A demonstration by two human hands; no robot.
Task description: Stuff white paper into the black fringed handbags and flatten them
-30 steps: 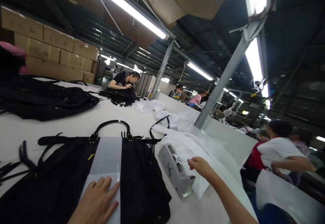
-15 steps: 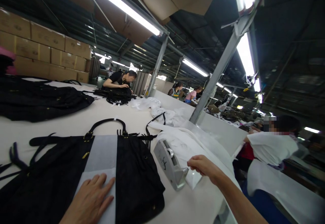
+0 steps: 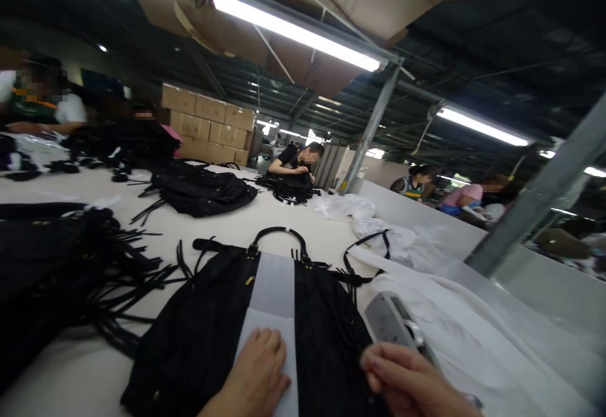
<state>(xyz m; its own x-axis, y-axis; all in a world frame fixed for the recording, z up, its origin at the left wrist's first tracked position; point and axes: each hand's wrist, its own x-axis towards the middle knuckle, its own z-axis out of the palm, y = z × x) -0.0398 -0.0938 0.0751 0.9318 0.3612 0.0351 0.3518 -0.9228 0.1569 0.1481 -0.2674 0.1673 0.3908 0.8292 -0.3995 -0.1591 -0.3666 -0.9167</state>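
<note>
A black handbag [image 3: 331,328] with a looped handle [image 3: 279,230] lies on the white table. A strip of whitish paper [image 3: 272,284] runs down its middle, with an overlapping edge partway along. My left hand [image 3: 260,366] rests flat on the lower part of this strip, pressing it against the bag. Over the bag's right edge is my right hand [image 3: 402,373], its fingertips pinched together; anything between them is too small to make out. Just behind that hand stands a grey tape dispenser [image 3: 386,316], partly covered by it.
More black bags with fringes [image 3: 47,278] lie at the left, and another bag [image 3: 203,190] farther back. White plastic sheeting [image 3: 449,303] spreads along the right, beside a low white partition [image 3: 426,228]. Across the table a person [image 3: 293,159] bends over black pieces.
My right hand has moved from beyond the tape dispenser leftward to the bag's edge, still pinched. My left hand stays on the paper strip. The view has turned left.
</note>
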